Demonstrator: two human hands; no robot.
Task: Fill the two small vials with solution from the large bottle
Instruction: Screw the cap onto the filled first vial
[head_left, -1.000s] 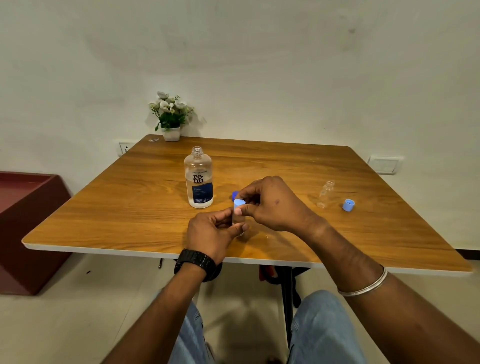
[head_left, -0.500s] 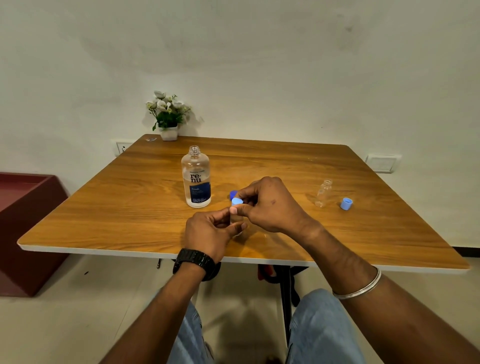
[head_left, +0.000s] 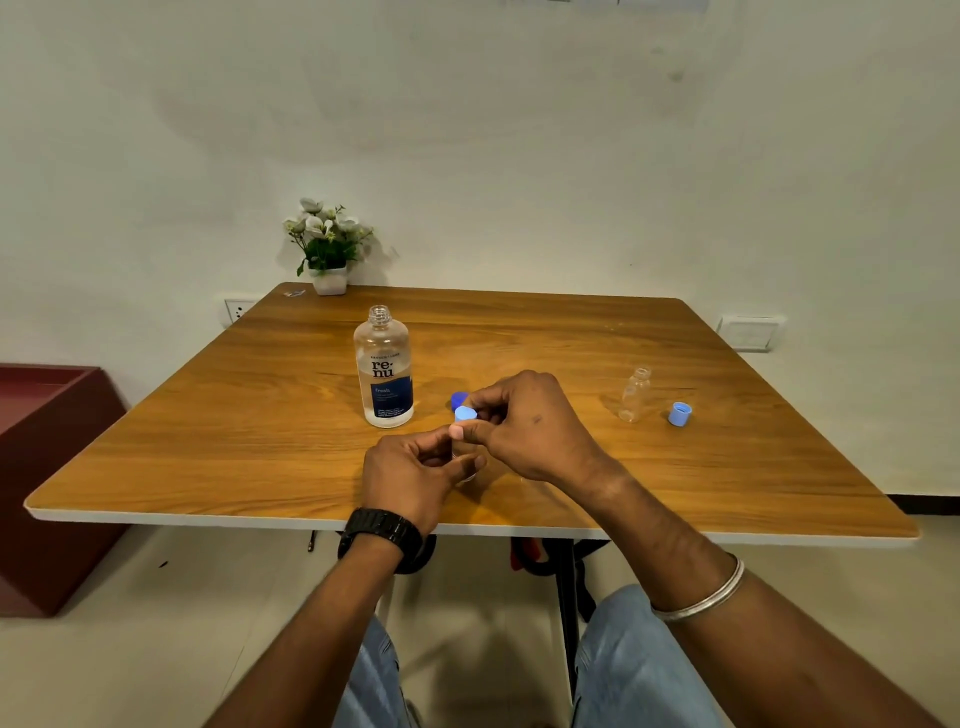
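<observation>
Vial (head_left: 464, 460) upright in left hand (head_left: 415, 475); right hand (head_left: 524, 423) pinches its cap (head_left: 465, 414).

Two vials (head_left: 634, 396), three caps (head_left: 679, 414), one bottle (head_left: 383, 369)

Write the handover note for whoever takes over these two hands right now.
Left hand: grips a small vial, mostly hidden by the fingers.
Right hand: pinches a light blue cap at that vial's top.
Large bottle: upright, uncapped, on the table; a dark blue cap lies beside it.
Second vial: upright, open, to the right, its light blue cap next to it; it looks empty.
Done: cannot tell whether the held vial is filled, or whether its cap is going on or coming off.
Left: settle that, fill the second vial, cap everything.
</observation>
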